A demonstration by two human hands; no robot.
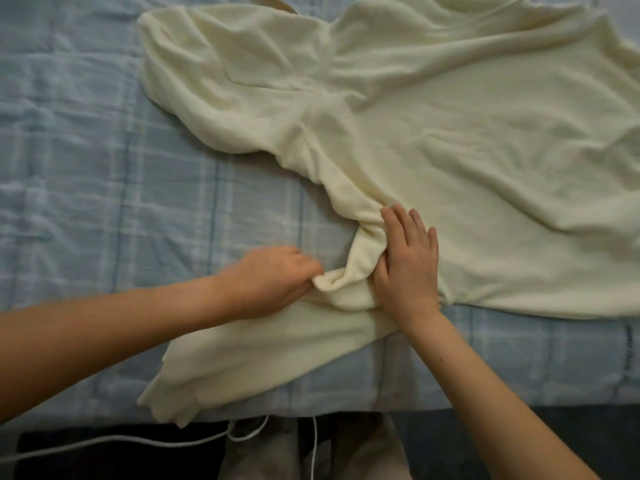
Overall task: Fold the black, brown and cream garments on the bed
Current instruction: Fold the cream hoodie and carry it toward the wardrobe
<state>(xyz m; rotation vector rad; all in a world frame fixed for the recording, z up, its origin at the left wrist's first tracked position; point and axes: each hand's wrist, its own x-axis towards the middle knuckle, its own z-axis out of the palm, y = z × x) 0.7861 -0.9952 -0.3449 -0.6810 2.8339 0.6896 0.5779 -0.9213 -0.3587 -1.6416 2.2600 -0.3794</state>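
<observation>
**A bedroom at home**

You are standing at the near edge of a bed (519,375), and that is what is marking this as a bedroom in a home. A quilted cover (86,140) in pale blue checks is lying across it, stitched in squares, slightly rumpled and reaching right to the edge in front of you. A soft cream garment (467,150) is sprawling loose and creased over the cover, and a corner of tan fabric (273,1) is peeking in at the far side. Below the bed edge a dark floor (519,441) is showing, with a thin white cord (104,443) trailing loosely in front of it.
</observation>
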